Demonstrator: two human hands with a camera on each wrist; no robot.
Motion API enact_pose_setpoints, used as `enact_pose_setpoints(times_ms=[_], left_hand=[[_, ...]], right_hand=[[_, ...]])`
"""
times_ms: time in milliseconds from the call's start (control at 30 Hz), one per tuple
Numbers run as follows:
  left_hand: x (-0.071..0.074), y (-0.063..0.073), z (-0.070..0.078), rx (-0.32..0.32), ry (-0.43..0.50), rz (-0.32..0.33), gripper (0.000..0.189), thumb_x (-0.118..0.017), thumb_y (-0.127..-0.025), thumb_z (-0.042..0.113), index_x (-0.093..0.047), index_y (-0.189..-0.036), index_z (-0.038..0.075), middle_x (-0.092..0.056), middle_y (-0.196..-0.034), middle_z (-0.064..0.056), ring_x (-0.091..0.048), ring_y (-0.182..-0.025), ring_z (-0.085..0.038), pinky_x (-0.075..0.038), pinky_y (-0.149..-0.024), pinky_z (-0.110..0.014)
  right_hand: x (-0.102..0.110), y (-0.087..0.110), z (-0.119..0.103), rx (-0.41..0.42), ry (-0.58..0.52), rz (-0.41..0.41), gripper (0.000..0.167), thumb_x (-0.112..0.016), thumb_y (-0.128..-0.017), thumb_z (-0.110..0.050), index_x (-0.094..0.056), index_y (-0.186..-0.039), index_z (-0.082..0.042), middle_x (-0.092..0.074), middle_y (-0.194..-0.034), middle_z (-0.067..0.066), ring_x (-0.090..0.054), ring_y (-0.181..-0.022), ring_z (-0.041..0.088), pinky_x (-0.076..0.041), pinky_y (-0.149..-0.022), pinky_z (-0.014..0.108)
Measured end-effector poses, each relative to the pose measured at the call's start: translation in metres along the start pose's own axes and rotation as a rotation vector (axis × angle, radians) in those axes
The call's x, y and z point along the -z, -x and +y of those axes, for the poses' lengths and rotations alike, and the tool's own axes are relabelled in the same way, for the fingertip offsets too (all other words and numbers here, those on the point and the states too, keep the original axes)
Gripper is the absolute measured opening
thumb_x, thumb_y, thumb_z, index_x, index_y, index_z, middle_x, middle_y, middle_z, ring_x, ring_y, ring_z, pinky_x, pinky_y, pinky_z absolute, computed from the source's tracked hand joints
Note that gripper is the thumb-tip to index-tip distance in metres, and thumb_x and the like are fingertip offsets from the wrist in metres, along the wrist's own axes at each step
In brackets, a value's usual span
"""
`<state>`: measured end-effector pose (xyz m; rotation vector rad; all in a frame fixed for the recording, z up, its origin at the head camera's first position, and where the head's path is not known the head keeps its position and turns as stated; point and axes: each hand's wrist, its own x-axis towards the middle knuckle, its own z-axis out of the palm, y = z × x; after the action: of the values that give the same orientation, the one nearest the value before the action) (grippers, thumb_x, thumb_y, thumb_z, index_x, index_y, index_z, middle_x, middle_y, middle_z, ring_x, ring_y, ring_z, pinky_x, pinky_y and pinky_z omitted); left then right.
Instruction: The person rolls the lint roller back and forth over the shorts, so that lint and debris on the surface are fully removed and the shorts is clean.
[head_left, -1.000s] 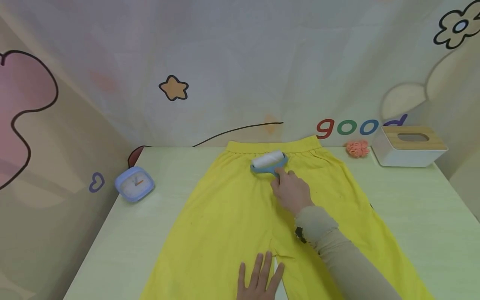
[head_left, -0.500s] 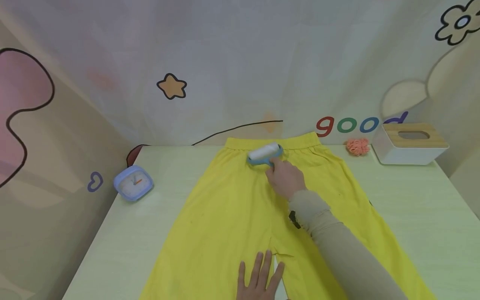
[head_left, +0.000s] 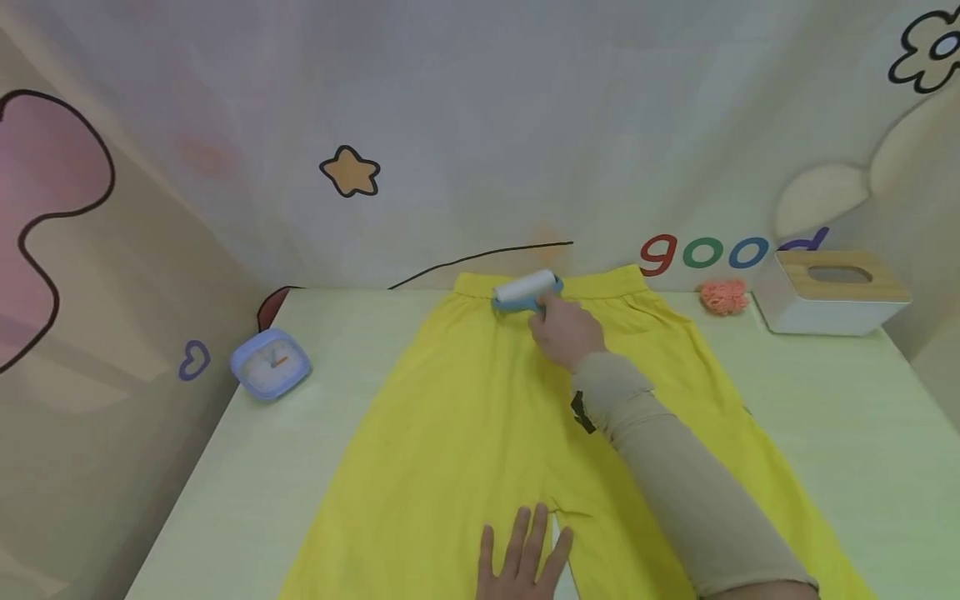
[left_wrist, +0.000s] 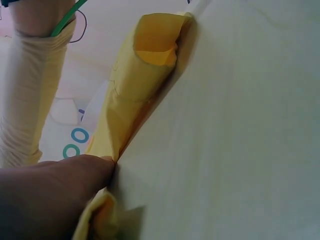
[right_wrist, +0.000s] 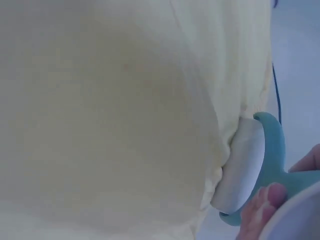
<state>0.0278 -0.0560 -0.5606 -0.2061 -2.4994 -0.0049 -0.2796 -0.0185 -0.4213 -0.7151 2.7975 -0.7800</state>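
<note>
Yellow trousers (head_left: 450,433) lie spread on the table, waistband toward the back wall. My right hand (head_left: 567,332) grips the blue handle of a lint roller (head_left: 527,289). Its white roll lies against the cloth at the waistband, left of the middle; the right wrist view shows the roll (right_wrist: 241,167) touching gathered fabric and fingers (right_wrist: 262,207) around the handle. Lower down, my left hand (head_left: 517,571) rests on the trousers near the leg split, fingers straight and spread. In the left wrist view this hand (left_wrist: 55,195) lies beside an open yellow trouser leg (left_wrist: 135,75).
A blue square clock (head_left: 271,364) sits at the table's left edge. At the back right stand a coral-pink fluffy bundle (head_left: 723,297) and a white tissue box (head_left: 832,292) with a wooden lid. A printed cloth wall (head_left: 480,125) rises behind the table (head_left: 840,417).
My right hand has moved the lint roller away from me, up the trousers from just below the waistband onto it, and slightly left. The left hand has stayed in place.
</note>
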Motion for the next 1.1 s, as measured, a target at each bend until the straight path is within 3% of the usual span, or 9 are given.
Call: enact_pose_setpoints(times_ms=[267, 367, 433, 500, 567, 667, 900, 1000, 1100], left_hand=[[-0.006, -0.002, 0.005, -0.009, -0.050, 0.126, 0.067, -0.010, -0.100, 0.062, -0.054, -0.139, 0.029, -0.051, -0.143, -0.005, -0.050, -0.130, -0.022, -0.017, -0.113, -0.056], [0.000, -0.004, 0.000, -0.006, -0.080, 0.083, 0.072, -0.006, -0.098, 0.064, -0.048, -0.143, 0.028, -0.050, -0.145, -0.003, -0.047, -0.131, -0.020, -0.019, -0.113, -0.053], [0.011, -0.006, -0.005, 0.023, -0.020, -0.012, 0.073, -0.008, -0.096, 0.068, -0.041, -0.147, 0.027, -0.046, -0.148, -0.002, -0.042, -0.135, -0.018, -0.019, -0.113, -0.046], [0.025, -0.007, -0.014, 0.085, 0.129, -0.113, 0.068, -0.022, -0.098, 0.065, -0.037, -0.150, 0.023, -0.041, -0.151, -0.003, -0.037, -0.138, -0.020, -0.029, -0.109, -0.045], [0.042, -0.006, -0.027, 0.206, 0.318, -0.213, 0.064, -0.039, -0.098, 0.058, -0.036, -0.150, 0.021, -0.036, -0.154, -0.006, -0.031, -0.142, -0.024, -0.036, -0.103, -0.049], [0.063, 0.002, -0.050, 0.401, 0.503, -0.275, 0.062, -0.059, -0.094, 0.040, -0.041, -0.147, 0.015, -0.031, -0.156, -0.012, -0.028, -0.141, -0.033, -0.038, -0.098, -0.060], [0.087, 0.033, -0.103, 0.591, 0.406, -0.232, 0.056, -0.067, -0.090, 0.025, -0.049, -0.138, 0.001, -0.034, -0.150, -0.025, -0.028, -0.138, -0.043, -0.033, -0.095, -0.068], [0.095, 0.042, -0.121, 0.675, 0.338, -0.235, 0.063, -0.069, -0.088, 0.029, -0.047, -0.138, -0.001, -0.032, -0.150, -0.027, -0.022, -0.141, -0.042, -0.028, -0.096, -0.070], [0.098, 0.047, -0.132, 0.698, 0.278, -0.295, 0.070, -0.069, -0.086, 0.039, -0.046, -0.138, -0.002, -0.032, -0.149, -0.028, -0.022, -0.139, -0.044, -0.027, -0.096, -0.069]], right_hand=[[-0.003, -0.003, 0.000, -0.011, -0.015, 0.027, 0.047, -0.037, -0.099, -0.025, -0.046, -0.142, -0.008, -0.058, -0.064, 0.008, -0.045, -0.044, 0.016, -0.035, -0.041, 0.029], [-0.006, 0.000, 0.001, 0.009, -0.018, 0.040, 0.049, -0.042, -0.098, -0.026, -0.043, -0.145, -0.010, -0.056, -0.063, 0.006, -0.045, -0.045, 0.016, -0.036, -0.042, 0.030], [-0.011, 0.001, 0.002, 0.022, -0.016, 0.050, 0.052, -0.046, -0.096, -0.027, -0.041, -0.145, -0.010, -0.056, -0.065, 0.007, -0.047, -0.047, 0.018, -0.037, -0.043, 0.032], [-0.014, 0.002, 0.003, 0.031, -0.009, 0.050, 0.055, -0.049, -0.095, -0.028, -0.039, -0.146, -0.010, -0.057, -0.068, 0.008, -0.048, -0.049, 0.019, -0.039, -0.045, 0.033], [-0.018, 0.003, 0.004, 0.030, -0.009, 0.047, 0.058, -0.050, -0.094, -0.030, -0.038, -0.147, -0.010, -0.057, -0.071, 0.010, -0.049, -0.051, 0.020, -0.039, -0.046, 0.034], [-0.021, 0.004, 0.006, 0.028, -0.005, 0.048, 0.059, -0.049, -0.094, -0.029, -0.037, -0.148, -0.010, -0.059, -0.075, 0.011, -0.051, -0.054, 0.021, -0.040, -0.047, 0.034], [-0.023, 0.006, 0.006, 0.038, -0.009, 0.059, 0.057, -0.046, -0.093, -0.025, -0.039, -0.147, -0.009, -0.060, -0.076, 0.012, -0.051, -0.055, 0.021, -0.040, -0.047, 0.034], [-0.021, 0.006, 0.006, 0.033, -0.005, 0.037, 0.055, -0.046, -0.095, -0.023, -0.038, -0.148, -0.010, -0.059, -0.075, 0.011, -0.051, -0.054, 0.021, -0.040, -0.047, 0.034], [-0.014, 0.009, 0.010, 0.008, -0.019, 0.004, 0.054, -0.044, -0.098, -0.024, -0.035, -0.150, -0.012, -0.058, -0.076, 0.011, -0.050, -0.053, 0.020, -0.040, -0.048, 0.033]])
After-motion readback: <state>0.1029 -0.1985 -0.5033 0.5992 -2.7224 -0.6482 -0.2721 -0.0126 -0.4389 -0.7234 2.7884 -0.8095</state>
